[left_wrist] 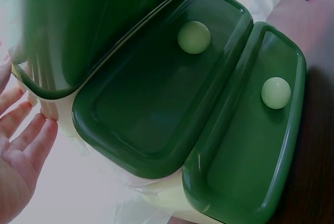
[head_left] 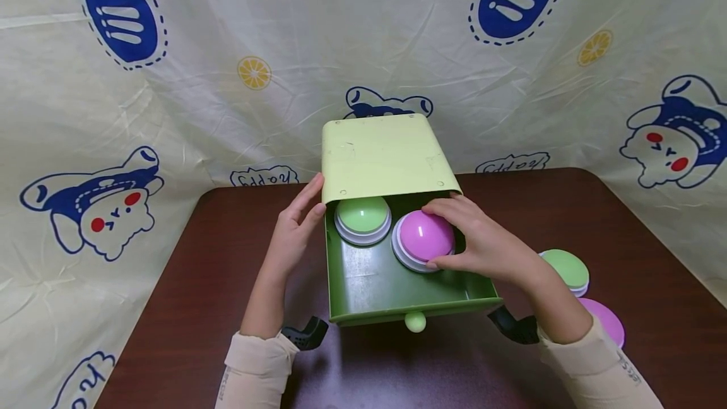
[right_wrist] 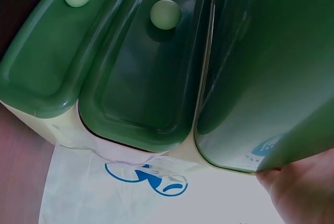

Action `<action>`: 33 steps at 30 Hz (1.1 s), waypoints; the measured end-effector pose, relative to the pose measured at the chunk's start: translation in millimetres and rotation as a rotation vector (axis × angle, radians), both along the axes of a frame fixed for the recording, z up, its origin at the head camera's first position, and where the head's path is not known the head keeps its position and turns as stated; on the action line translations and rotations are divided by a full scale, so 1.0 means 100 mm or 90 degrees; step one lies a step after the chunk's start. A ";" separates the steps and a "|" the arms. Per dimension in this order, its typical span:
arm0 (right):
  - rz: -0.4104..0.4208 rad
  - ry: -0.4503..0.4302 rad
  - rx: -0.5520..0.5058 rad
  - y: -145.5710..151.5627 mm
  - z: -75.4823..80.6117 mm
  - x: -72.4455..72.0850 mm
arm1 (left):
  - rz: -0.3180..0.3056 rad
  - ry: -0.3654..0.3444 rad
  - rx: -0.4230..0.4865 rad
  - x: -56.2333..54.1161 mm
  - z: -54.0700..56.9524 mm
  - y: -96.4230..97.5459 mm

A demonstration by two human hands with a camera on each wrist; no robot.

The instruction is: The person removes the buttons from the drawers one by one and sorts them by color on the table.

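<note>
A white glint brightens the pink dome.

The drawer was green.
One dome was pink, another dome light green; the cream backdrop bore blue prints.

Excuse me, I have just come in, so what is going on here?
A person's right hand grips a pink-domed button inside the open green drawer, next to a green-domed button. The left hand touches the side of the cabinet. A second green button and a partly hidden pink piece lie on the table to the right.
</note>
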State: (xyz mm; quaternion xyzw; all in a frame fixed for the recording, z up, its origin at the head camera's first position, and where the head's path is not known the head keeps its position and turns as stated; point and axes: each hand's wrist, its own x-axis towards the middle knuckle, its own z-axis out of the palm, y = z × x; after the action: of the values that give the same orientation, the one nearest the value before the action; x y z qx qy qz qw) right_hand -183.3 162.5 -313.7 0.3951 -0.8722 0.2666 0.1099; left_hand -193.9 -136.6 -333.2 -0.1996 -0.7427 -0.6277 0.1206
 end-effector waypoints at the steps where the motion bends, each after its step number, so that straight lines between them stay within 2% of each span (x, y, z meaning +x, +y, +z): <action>1: 0.001 0.003 -0.003 0.00 0.00 0.01 | 0.000 0.000 0.001 0.00 0.00 0.00; 33: 0.017 0.048 -0.139 0.16 0.21 0.14 | -0.002 0.010 0.000 0.00 0.01 0.01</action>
State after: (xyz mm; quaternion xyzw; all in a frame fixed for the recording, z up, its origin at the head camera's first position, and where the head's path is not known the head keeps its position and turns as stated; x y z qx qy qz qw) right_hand -169.2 178.2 -292.4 0.4020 -0.8281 0.3461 0.1813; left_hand -193.9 -136.1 -332.5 -0.2058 -0.7415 -0.6262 0.1253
